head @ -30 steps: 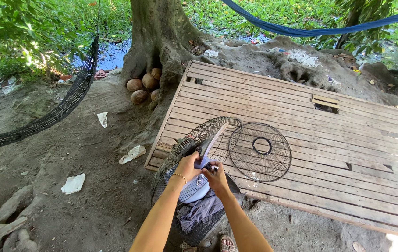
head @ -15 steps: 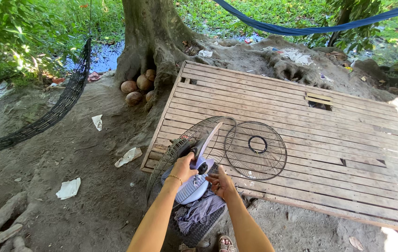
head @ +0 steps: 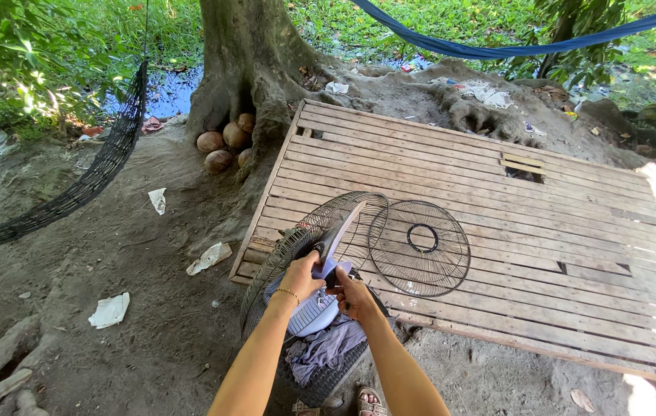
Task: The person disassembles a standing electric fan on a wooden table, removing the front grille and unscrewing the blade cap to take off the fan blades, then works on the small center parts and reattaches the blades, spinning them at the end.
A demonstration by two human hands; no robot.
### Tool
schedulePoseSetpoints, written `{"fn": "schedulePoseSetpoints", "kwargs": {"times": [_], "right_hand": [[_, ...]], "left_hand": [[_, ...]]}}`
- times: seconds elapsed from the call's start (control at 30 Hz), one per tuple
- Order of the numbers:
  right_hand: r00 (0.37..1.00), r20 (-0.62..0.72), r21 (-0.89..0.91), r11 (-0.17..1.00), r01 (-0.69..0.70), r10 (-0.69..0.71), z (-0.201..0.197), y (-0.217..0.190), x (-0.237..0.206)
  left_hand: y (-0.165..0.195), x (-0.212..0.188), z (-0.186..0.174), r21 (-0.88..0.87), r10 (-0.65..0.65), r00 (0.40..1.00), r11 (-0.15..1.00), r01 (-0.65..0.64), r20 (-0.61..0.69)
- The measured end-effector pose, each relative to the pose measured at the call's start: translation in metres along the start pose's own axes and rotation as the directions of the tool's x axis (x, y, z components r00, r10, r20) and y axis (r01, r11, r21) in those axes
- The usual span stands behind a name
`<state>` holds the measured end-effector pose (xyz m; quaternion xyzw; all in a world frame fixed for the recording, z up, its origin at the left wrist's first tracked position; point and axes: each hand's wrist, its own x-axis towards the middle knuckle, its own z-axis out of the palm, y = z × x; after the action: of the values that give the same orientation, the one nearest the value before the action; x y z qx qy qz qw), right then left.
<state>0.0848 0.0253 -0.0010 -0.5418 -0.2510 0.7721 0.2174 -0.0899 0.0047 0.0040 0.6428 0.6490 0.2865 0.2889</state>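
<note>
a person's left hand (head: 301,279) and right hand (head: 353,295) close around the hub of a pale blue plastic fan blade (head: 326,270), held just above the rear wire guard (head: 278,266) of a dismantled electric fan at the near corner of a slatted wooden platform (head: 497,223). the left hand, a thin bracelet at its wrist, grasps the hub from the left with fingers curled over it; the right clasps it from the opposite side, thumb on top. both forearms reach straight forward from the bottom of the view, bent slightly inward so the hands meet at the centre. one long blade juts up and away from the grip towards the platform. the blade looks light and fairly stiff but likely brittle at its thin edges, with a smooth surface that could slip, so the thick central hub seems the soundest place to take hold. the front wire guard (head: 419,248) lies flat on the slats just to the right, apart from the hands. a crumpled grey-purple cloth (head: 324,347) sits beneath the hands inside the guard. beyond, coconuts (head: 224,142) rest against a tree trunk (head: 247,54), a dark net hammock (head: 74,192) hangs at left, a blue hammock (head: 497,48) spans the top, and scraps of paper (head: 109,310) dot the dirt.
</note>
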Motion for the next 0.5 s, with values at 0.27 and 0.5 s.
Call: {"fn": "schedulePoseSetpoints", "kwargs": {"times": [0.27, 0.5], "right_hand": [[0.978, -0.014, -0.219, 0.955, 0.200, -0.208, -0.005, 0.005, -0.003], [0.941, -0.080, -0.209, 0.929, 0.307, -0.329, -0.003, 0.012, -0.004]], "left_hand": [[-0.001, 0.002, 0.000, 0.009, 0.013, 1.000, 1.000, -0.013, 0.007], [0.005, 0.000, -0.004, 0.004, -0.016, 1.000, 1.000, 0.016, 0.013]]}}
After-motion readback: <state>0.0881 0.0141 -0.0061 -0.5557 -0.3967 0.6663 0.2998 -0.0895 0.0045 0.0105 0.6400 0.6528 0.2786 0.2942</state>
